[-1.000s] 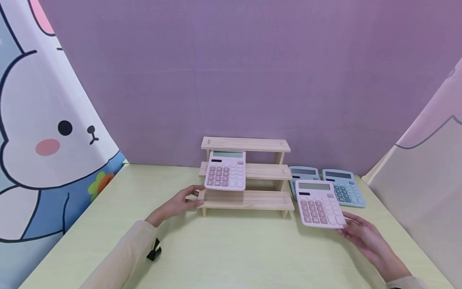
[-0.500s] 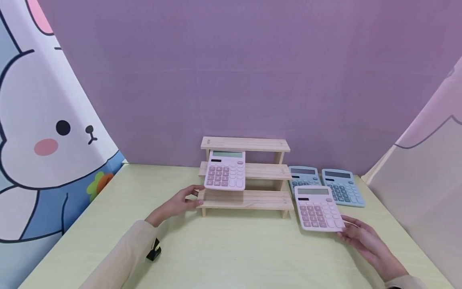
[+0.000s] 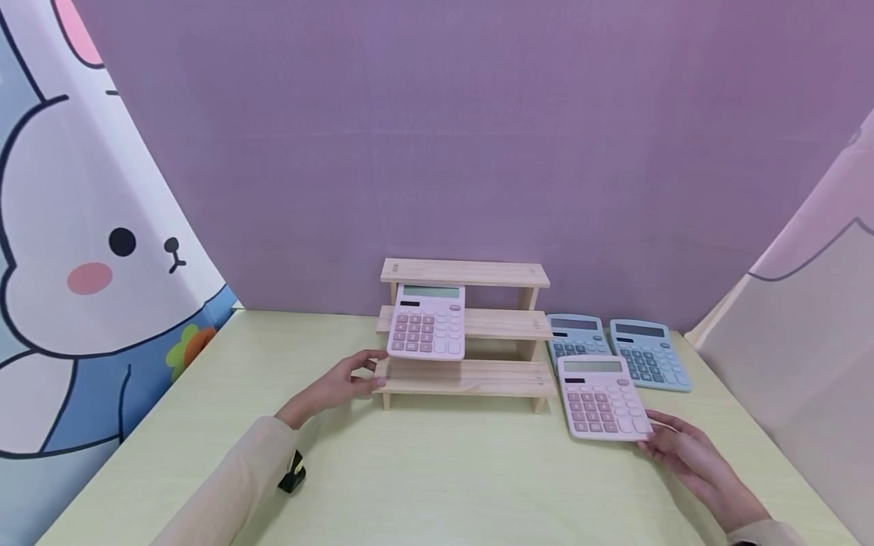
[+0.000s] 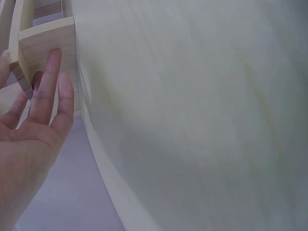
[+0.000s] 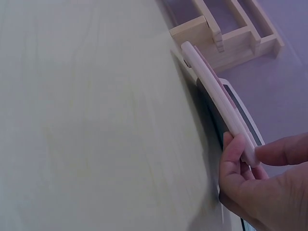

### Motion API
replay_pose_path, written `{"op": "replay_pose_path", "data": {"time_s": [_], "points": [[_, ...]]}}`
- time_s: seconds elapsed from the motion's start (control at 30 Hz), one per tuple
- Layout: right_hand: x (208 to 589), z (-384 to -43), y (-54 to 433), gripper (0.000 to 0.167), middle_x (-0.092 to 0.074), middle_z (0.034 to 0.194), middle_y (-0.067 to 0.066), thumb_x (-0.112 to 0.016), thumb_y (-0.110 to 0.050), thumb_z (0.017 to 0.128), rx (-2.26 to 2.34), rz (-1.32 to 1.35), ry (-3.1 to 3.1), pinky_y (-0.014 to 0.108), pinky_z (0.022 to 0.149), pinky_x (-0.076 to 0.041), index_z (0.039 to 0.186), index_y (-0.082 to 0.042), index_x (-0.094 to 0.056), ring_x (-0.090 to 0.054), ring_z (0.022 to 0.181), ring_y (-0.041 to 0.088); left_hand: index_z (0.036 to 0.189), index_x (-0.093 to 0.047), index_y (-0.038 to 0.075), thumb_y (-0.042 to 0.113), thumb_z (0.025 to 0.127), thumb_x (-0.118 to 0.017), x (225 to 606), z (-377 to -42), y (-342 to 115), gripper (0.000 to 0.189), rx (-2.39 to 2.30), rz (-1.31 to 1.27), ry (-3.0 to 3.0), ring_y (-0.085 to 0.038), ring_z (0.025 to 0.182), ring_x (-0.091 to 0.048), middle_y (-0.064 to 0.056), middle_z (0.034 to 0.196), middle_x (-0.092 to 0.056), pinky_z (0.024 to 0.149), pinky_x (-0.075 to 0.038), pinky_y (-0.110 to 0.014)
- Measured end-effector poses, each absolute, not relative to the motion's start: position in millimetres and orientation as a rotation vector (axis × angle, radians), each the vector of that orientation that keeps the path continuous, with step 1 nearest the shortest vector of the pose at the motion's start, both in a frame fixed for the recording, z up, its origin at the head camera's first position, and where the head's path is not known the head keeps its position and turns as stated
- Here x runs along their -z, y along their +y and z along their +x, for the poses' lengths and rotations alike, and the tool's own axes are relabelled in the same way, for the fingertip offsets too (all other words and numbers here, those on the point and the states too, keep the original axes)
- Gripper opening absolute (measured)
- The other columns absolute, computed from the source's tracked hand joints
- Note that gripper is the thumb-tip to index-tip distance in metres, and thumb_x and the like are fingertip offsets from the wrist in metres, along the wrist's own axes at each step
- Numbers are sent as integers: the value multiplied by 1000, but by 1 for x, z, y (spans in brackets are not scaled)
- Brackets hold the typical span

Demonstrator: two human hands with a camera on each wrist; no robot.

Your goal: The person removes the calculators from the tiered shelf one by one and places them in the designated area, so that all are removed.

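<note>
My left hand (image 3: pixel 341 381) holds the left end of a three-step wooden display rack (image 3: pixel 471 377) at its lowest shelf. In the left wrist view its fingers (image 4: pixel 42 98) lie against the rack's side panel. A pink calculator (image 3: pixel 426 322) leans on the rack, covering the left part of the middle shelf. My right hand (image 3: pixel 690 455) pinches another pink calculator (image 3: pixel 604 402) by its lower right corner, between thumb and fingers. This calculator is tilted, right of the rack, with its underside apart from the table in the right wrist view.
Two blue calculators (image 3: pixel 652 355) lie on the table at the back right, one partly hidden behind the held pink one. A purple backdrop (image 3: pixel 464 152) rises behind the rack. A small black object (image 3: pixel 292 474) hangs by the left sleeve. The pale green table (image 3: pixel 444 470) extends in front.
My right hand has brought its pink calculator slightly down and towards me, uncovering more of the blue calculators. My left hand and the rack have stayed in place.
</note>
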State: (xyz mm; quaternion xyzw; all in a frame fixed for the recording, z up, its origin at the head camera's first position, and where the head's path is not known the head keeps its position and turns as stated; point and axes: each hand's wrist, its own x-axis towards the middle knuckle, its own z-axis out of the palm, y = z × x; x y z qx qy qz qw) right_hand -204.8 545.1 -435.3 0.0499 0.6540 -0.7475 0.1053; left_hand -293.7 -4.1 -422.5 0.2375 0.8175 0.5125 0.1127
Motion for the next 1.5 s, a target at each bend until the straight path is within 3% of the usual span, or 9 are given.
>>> {"op": "replay_pose_path", "data": {"time_s": [0.1, 0.23, 0.37, 1.0, 1.5], "points": [[435, -205, 544, 42, -61, 94, -2, -49, 7, 86, 2174, 169, 1948, 24, 78, -51, 124, -3, -36, -59, 86, 8, 138, -34, 10, 23, 89, -60, 423, -294, -4, 56, -1505, 693, 2401, -26, 102, -51, -19, 123, -43, 82, -52, -36], [433, -205, 542, 59, -60, 94, -3, -46, 7, 87, 2126, 188, 1981, 23, 79, -51, 136, 12, -13, -59, 87, 6, 138, -34, 10, 22, 89, -60, 423, -293, -4, 56, -1504, 700, 2404, -27, 102, -51, -19, 123, -43, 81, -52, -35], [432, -205, 542, 64, -60, 93, -4, -43, 8, 88, 2098, 207, 1999, 23, 79, -51, 138, 14, -4, -59, 87, 5, 137, -34, 9, 22, 89, -60, 423, -293, -4, 56, -1501, 703, 2409, -26, 102, -51, -20, 123, -43, 80, -52, -33], [429, -206, 541, 65, -60, 93, -2, -43, 8, 87, 2052, 242, 2028, 27, 79, -52, 138, 15, -3, -60, 86, 6, 138, -34, 10, 25, 89, -60, 423, -295, -4, 58, -1509, 682, 2384, -22, 93, -58, -21, 122, -40, 82, -52, -38], [427, -205, 539, 71, -59, 91, -4, -51, 2, 88, 1993, 273, 2083, 26, 77, -53, 139, 13, -3, -61, 82, 8, 138, -34, 11, 27, 88, -60, 422, -294, -4, 59, -1509, 670, 2383, -23, 93, -58, -20, 122, -41, 82, -53, -36]]}}
